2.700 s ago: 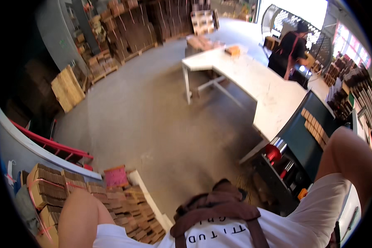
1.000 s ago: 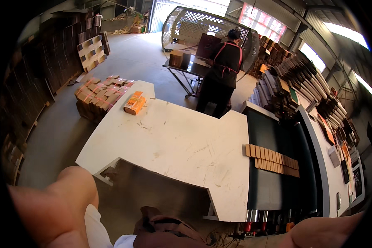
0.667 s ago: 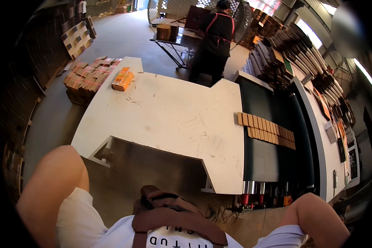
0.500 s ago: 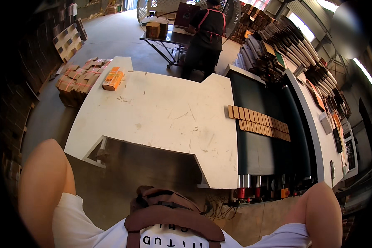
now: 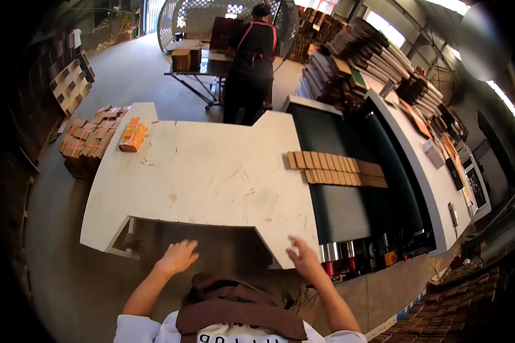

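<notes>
Left hand: the left hand (image 5: pixel 178 256) is raised in front of the body, palm down, fingers (image 5: pixel 187 247) spread loosely and holding nothing; it hovers just short of the near edge of the white surface (image 5: pixel 200 171), over its cut-out notch.
Right hand: the right hand (image 5: pixel 304 260) is also empty, fingers open and slightly curled, just beside the near right corner of the white surface; whether it touches the edge cannot be told.
White surface: a broad, scuffed white tabletop with a notch cut from its near side, directly ahead of both hands.
Cardboard row: a row of flat brown cardboard pieces (image 5: pixel 337 170) lies overlapping across the dark conveyor belt (image 5: pixel 340 194), starting at the right edge of the white surface, well beyond the right hand.
Conveyor end: metal rollers and red fittings (image 5: pixel 349 254) sit at the near end of the belt, close to the right hand.
Orange bundle: a small orange bundle (image 5: pixel 133 135) rests on the far left corner of the white surface, well apart from the hands.
Floor stack: tied bundles of brown cardboard (image 5: pixel 88 140) are stacked on the floor left of the surface.
Other person: a person in dark clothes (image 5: pixel 250 63) stands at the far side, back turned, at another table.
Background: tall piles of flattened boxes (image 5: pixel 355 63) stand at the far right.
</notes>
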A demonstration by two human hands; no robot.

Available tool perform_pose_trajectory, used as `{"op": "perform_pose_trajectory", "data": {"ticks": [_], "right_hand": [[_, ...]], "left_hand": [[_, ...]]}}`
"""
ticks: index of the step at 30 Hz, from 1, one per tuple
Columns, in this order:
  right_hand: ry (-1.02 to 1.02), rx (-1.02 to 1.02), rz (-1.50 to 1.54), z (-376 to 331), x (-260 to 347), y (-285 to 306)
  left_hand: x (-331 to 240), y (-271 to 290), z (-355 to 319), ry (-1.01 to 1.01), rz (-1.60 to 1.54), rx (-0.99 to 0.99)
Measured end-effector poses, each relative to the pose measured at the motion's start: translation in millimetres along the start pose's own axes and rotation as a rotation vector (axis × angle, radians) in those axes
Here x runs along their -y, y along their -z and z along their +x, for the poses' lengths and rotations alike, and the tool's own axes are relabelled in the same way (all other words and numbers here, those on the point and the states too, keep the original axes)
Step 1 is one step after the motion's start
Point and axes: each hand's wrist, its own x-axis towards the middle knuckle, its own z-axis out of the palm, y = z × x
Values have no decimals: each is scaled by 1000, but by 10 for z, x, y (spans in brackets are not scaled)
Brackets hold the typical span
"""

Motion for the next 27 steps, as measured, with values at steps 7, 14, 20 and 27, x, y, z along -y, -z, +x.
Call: {"op": "perform_pose_trajectory", "data": {"ticks": [7, 14, 20, 27], "right_hand": [[-1122, 415, 439, -1861, -2297, -1520], [-993, 316, 603, -1562, -2028, -1501], [-726, 524, 651, -1547, -2823, -2012], [-843, 93, 737, -1234, -2876, -1253]], "left_hand": [[671, -607, -814, 101, -549, 149], [-467, -890, -151, -420, -926, 797], [-447, -1331, 302, -221, -738, 862], [-1123, -1097, 729, -71, -804, 671]]}}
